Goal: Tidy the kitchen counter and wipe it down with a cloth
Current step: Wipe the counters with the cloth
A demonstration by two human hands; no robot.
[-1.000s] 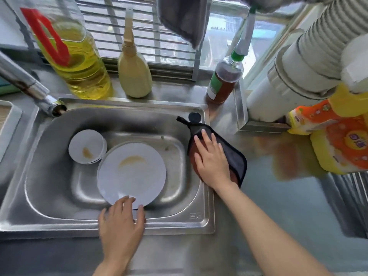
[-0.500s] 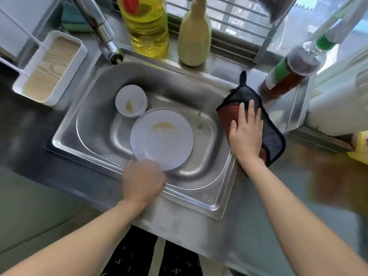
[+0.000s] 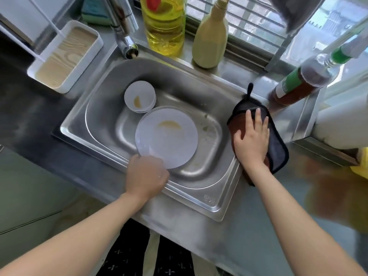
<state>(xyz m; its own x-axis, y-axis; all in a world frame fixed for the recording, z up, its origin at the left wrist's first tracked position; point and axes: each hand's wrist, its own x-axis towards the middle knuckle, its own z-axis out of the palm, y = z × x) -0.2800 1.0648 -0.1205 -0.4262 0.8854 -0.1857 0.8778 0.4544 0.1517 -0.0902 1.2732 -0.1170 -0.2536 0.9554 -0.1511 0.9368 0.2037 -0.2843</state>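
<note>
Cloth (image 3: 278, 148) lies under the flat right hand (image 3: 252, 142), seemingly overlapping sink rim (image 3: 219, 204)

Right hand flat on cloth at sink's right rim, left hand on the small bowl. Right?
Wrong on the left hand: head view shows it at the near edge of the large plate, clear of the small bowl. Right hand flat on the cloth stands.

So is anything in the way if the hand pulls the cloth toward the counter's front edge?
Nothing visible. The right hand lies flat on the cloth beside the sink, and the counter in front of it shows only steel. The brown bottle stands behind the cloth, off that path.
</note>
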